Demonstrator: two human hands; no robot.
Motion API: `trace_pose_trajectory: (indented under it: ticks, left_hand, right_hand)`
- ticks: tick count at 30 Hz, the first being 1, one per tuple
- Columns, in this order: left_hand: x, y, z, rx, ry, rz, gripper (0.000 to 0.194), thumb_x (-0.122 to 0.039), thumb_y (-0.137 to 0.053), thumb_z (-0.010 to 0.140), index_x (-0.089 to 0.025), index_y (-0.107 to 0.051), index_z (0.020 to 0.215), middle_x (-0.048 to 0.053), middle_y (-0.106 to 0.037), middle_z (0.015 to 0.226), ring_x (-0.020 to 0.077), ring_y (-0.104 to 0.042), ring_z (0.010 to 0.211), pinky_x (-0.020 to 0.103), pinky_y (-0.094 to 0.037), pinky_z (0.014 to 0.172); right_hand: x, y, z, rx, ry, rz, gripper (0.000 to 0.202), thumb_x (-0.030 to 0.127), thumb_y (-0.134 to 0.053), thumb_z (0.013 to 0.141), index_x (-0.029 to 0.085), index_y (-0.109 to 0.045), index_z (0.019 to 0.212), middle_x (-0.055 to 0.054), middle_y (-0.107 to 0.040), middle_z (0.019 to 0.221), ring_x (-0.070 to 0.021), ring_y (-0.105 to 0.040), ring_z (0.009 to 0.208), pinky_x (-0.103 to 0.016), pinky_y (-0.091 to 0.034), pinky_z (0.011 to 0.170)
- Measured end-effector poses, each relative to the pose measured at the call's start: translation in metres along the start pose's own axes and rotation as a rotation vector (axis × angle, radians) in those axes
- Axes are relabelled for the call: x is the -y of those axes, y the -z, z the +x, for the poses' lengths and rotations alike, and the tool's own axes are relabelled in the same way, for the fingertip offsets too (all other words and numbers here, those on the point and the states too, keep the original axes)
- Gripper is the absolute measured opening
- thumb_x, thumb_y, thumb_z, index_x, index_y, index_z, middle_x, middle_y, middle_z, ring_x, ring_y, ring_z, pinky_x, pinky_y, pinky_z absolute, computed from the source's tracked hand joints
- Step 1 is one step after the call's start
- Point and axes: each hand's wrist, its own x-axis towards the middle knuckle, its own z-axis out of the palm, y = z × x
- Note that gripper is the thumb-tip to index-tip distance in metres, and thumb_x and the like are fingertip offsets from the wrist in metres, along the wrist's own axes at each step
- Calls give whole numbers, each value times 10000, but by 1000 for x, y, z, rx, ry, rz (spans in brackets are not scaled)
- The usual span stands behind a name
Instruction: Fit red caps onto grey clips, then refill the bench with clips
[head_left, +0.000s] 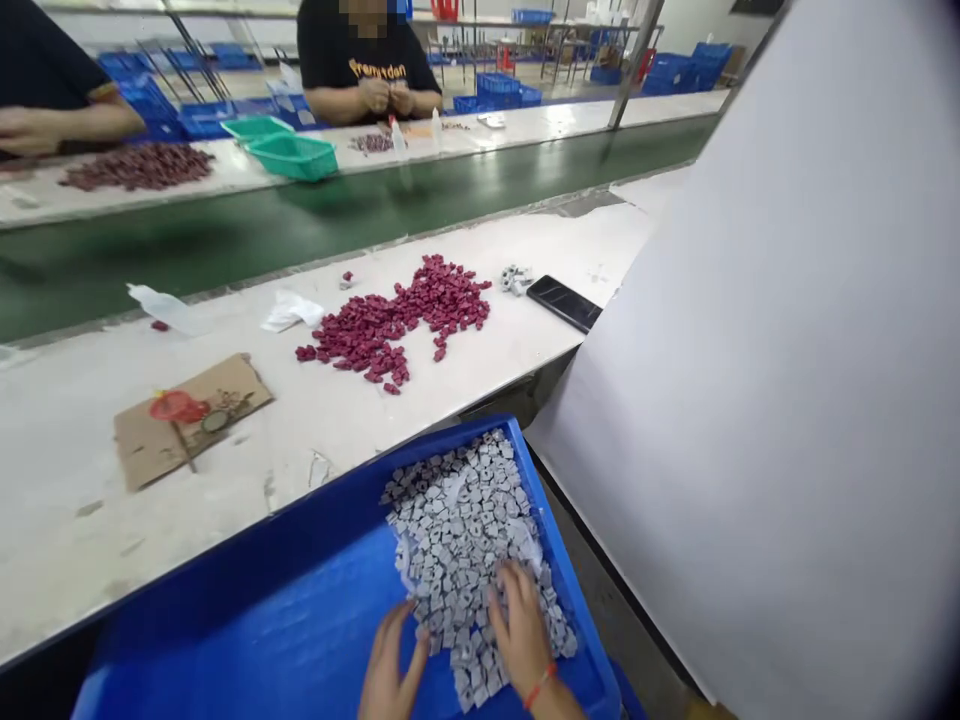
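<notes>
Many small grey pieces lie heaped along the right side of a blue tray. My right hand, with a red band at the wrist, rests on the heap with its fingers apart. At the heap's left edge is my left hand, thumb and fingers spread, nothing seen in it. Thin whitish plastic shows among the grey pieces. Beyond the tray, a pile of dark red pieces lies on the white table.
A black phone and a few grey parts lie right of the red pile. Cardboard and a white bottle are on the left. A large white panel stands close on the right. Two people sit across the green belt.
</notes>
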Motion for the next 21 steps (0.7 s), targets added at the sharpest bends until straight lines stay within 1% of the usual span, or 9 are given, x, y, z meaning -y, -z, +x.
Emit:
trace_pose_trajectory:
  ticks: [3, 6, 8, 9, 10, 12, 15, 18, 21]
  left_hand:
    - [-11, -14, 72, 10, -66, -77, 394, -354, -509, 936, -185, -490, 1291, 118, -534, 1340, 260, -536, 1218, 491, -504, 966]
    - [-12, -21, 145, 10, -128, -116, 438, -360, -516, 929, -197, -456, 1331, 124, -456, 1416, 289, -444, 1303, 552, -409, 1052]
    - [-7, -27, 175, 55, -189, -117, 429, -363, -534, 918, -210, -478, 1315, 113, -438, 1434, 289, -429, 1310, 566, -367, 1078]
    - [-5, -31, 183, 88, -217, -109, 420, -362, -553, 907, -218, -498, 1299, 104, -434, 1439, 292, -417, 1318, 579, -342, 1090]
    - [-2, -35, 185, 120, -237, -95, 412, -362, -572, 895, -228, -518, 1280, 97, -431, 1444, 299, -395, 1332, 594, -313, 1102]
    - [3, -41, 176, 170, -244, -55, 391, -362, -598, 876, -240, -550, 1245, 90, -439, 1435, 313, -360, 1350, 622, -266, 1113]
    - [21, -42, 144, 205, -227, 9, 363, -354, -601, 871, -236, -570, 1213, 89, -486, 1378, 312, -379, 1325, 629, -259, 1104]
    - [56, -34, 104, 218, -227, 52, 345, -336, -619, 853, -229, -591, 1180, 79, -529, 1324, 304, -412, 1289, 619, -266, 1092]
    - [94, -21, 57, 205, -210, 70, 317, -323, -634, 819, -233, -628, 1123, 76, -580, 1254, 301, -454, 1235, 611, -297, 1062]
  right_hand:
    - [-3, -7, 49, -51, -4, -117, 479, 403, -319, 987, 139, -462, 1361, -202, -460, 1411, -337, -452, 1306, -521, -493, 966]
    - [1, -14, 110, -32, 57, -223, 470, 402, -310, 998, 173, -451, 1383, -125, -418, 1468, -261, -338, 1388, -466, -333, 1128]
    - [6, -22, 144, -26, 50, -301, 465, 377, -309, 1000, 172, -453, 1391, -117, -403, 1480, -251, -278, 1413, -458, -249, 1161]
    - [8, -28, 154, -26, 32, -340, 463, 377, -334, 993, 172, -462, 1388, -126, -388, 1488, -270, -255, 1419, -486, -208, 1165]
    - [11, -35, 159, -24, 11, -377, 459, 379, -365, 983, 180, -474, 1383, -134, -371, 1496, -294, -239, 1419, -519, -183, 1157]
    - [18, -48, 153, -5, -24, -434, 425, 376, -431, 956, 225, -524, 1342, -130, -369, 1494, -345, -239, 1402, -583, -173, 1119]
    - [33, -69, 120, 53, -48, -471, 357, 327, -475, 920, 271, -597, 1251, -101, -469, 1414, -395, -294, 1338, -622, -246, 1035]
    - [50, -89, 78, 125, -10, -449, 354, 310, -512, 877, 283, -613, 1215, -75, -553, 1315, -415, -334, 1282, -630, -297, 974]
    - [69, -107, 35, 174, 67, -389, 386, 357, -544, 853, 321, -590, 1234, -43, -583, 1286, -394, -394, 1234, -620, -330, 956]
